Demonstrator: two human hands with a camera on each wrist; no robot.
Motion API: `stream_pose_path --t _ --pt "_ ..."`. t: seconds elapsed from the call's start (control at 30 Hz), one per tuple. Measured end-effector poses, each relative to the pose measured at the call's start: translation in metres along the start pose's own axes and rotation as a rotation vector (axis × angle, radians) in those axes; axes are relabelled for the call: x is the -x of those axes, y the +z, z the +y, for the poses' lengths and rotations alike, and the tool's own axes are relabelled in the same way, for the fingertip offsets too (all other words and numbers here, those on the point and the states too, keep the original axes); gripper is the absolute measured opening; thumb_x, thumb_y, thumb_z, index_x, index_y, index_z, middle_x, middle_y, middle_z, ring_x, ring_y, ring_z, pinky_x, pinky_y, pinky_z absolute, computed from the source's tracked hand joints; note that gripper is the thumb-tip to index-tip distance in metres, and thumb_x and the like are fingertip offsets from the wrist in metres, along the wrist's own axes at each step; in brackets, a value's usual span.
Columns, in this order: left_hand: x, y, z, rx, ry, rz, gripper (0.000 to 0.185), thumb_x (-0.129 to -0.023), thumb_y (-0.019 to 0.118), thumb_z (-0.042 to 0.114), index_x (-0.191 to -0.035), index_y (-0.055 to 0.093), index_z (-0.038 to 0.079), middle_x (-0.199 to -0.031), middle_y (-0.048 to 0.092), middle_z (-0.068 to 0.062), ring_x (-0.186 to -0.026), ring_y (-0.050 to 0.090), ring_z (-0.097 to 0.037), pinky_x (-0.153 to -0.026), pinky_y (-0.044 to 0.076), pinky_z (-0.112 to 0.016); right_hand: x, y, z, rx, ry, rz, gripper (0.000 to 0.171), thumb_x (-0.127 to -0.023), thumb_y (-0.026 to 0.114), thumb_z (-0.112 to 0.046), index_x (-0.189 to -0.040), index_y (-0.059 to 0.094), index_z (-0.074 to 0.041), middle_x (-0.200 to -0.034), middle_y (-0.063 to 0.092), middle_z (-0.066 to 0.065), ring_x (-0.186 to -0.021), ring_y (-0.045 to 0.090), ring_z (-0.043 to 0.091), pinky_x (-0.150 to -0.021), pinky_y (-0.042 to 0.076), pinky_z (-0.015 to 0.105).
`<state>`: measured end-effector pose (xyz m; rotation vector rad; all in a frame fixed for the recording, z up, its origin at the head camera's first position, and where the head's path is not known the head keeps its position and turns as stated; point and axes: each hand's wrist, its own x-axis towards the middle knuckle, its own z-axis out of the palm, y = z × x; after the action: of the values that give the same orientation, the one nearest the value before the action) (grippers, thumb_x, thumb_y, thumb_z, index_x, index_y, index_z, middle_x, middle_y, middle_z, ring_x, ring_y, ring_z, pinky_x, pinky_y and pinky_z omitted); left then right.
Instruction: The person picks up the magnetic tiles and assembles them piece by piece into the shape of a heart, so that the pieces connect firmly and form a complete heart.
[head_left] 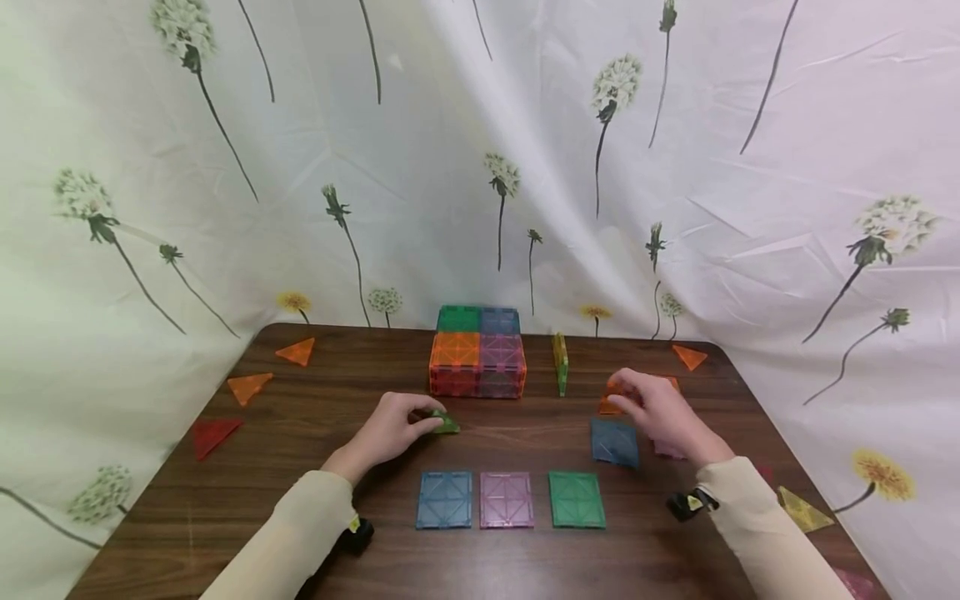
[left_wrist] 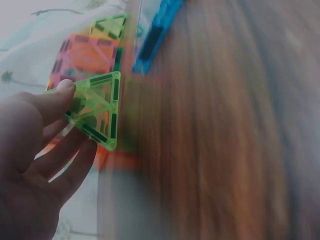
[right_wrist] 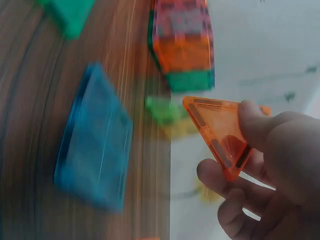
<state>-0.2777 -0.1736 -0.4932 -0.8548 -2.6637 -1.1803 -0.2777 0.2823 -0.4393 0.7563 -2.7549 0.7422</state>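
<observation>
The green triangle tile [left_wrist: 97, 107] sits left of centre in the left wrist view, pinched between thumb and fingers of the left hand [head_left: 395, 431]; the orange triangle tile [right_wrist: 220, 132], at right in the right wrist view, is gripped by the curled fingers of the right hand [head_left: 660, 414]; both hover low over the worktop [head_left: 525, 558]; behind them, at frame centre, stands a block of coloured square tiles [head_left: 477, 354]; three flat squares [head_left: 506, 499] lie in the lower middle.

Dark brown wood-grain tabletop [head_left: 225, 500] fills the lower half of the frame, rounded far corners. White cloth backdrop [head_left: 465, 167] printed with dandelions covers the whole upper frame and drapes down both sides, creased and folded. Even soft light, no hard shadows.
</observation>
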Motion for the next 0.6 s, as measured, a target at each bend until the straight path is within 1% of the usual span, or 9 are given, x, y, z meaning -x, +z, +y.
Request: stream_pose_path --t 0.03,0.13,0.23,0.27,0.4,0.5,0.6 --pt "-0.002 0.002 0.002 0.004 0.003 0.000 0.016 -0.095 0.079 0.013 -0.110 0.081 0.009 -0.100 0.077 0.002 -0.092 0.071 -0.013 -0.078 0.060 -0.029 -0.004 0.004 -0.004 -0.013 -0.038 -0.004 0.016 -0.100 0.074 -0.011 -0.115 0.071 -0.013 -0.093 0.072 -0.004 -0.072 0.062 0.006 -0.062 0.053 0.030" --pt "-0.009 0.009 0.008 0.013 0.017 -0.002 0.017 -0.096 0.079 0.013 -0.111 0.080 0.007 -0.100 0.077 0.001 -0.092 0.071 -0.014 -0.078 0.061 -0.030 -0.015 0.016 -0.018 -0.027 -0.132 -0.014 0.017 -0.096 0.077 -0.006 -0.111 0.073 -0.010 -0.096 0.073 -0.001 -0.077 0.065 0.008 -0.066 0.056 0.030" --pt "-0.014 0.016 0.011 0.016 0.027 -0.009 0.017 -0.096 0.078 0.013 -0.111 0.080 0.006 -0.100 0.078 0.000 -0.092 0.072 -0.015 -0.079 0.061 -0.029 -0.025 0.029 -0.032 -0.014 -0.202 -0.034 0.015 -0.094 0.079 -0.006 -0.108 0.073 -0.011 -0.096 0.073 0.000 -0.080 0.066 0.009 -0.069 0.057 0.031" --pt "-0.016 0.018 0.012 0.015 0.031 -0.009 0.016 -0.096 0.078 0.013 -0.111 0.080 0.006 -0.100 0.078 0.000 -0.092 0.072 -0.015 -0.079 0.061 -0.029 -0.029 0.034 -0.036 -0.013 -0.217 -0.046 0.014 -0.095 0.079 -0.007 -0.107 0.073 -0.011 -0.094 0.072 0.000 -0.079 0.065 0.010 -0.068 0.057 0.031" --pt "-0.019 0.025 0.014 0.016 0.040 -0.001 0.015 -0.095 0.079 0.013 -0.109 0.080 0.006 -0.099 0.077 0.001 -0.091 0.072 -0.014 -0.078 0.061 -0.030 -0.040 0.051 -0.053 -0.030 -0.247 -0.093 0.012 -0.097 0.077 -0.009 -0.108 0.074 -0.011 -0.094 0.071 -0.002 -0.078 0.062 0.009 -0.068 0.056 0.029" --pt "-0.021 0.028 0.017 0.025 0.046 0.004 0.015 -0.095 0.079 0.013 -0.109 0.080 0.007 -0.099 0.077 0.001 -0.091 0.072 -0.014 -0.078 0.062 -0.032 -0.048 0.061 -0.064 -0.041 -0.263 -0.111 0.012 -0.097 0.076 -0.009 -0.108 0.074 -0.011 -0.094 0.070 -0.001 -0.077 0.059 0.010 -0.068 0.055 0.029" --pt "-0.023 0.030 0.019 0.029 0.043 -0.001 0.016 -0.096 0.079 0.014 -0.110 0.080 0.007 -0.099 0.077 0.001 -0.091 0.072 -0.014 -0.078 0.061 -0.030 -0.054 0.068 -0.074 -0.043 -0.267 -0.124 0.010 -0.098 0.076 -0.009 -0.107 0.073 -0.010 -0.092 0.069 0.000 -0.075 0.057 0.011 -0.066 0.053 0.028"
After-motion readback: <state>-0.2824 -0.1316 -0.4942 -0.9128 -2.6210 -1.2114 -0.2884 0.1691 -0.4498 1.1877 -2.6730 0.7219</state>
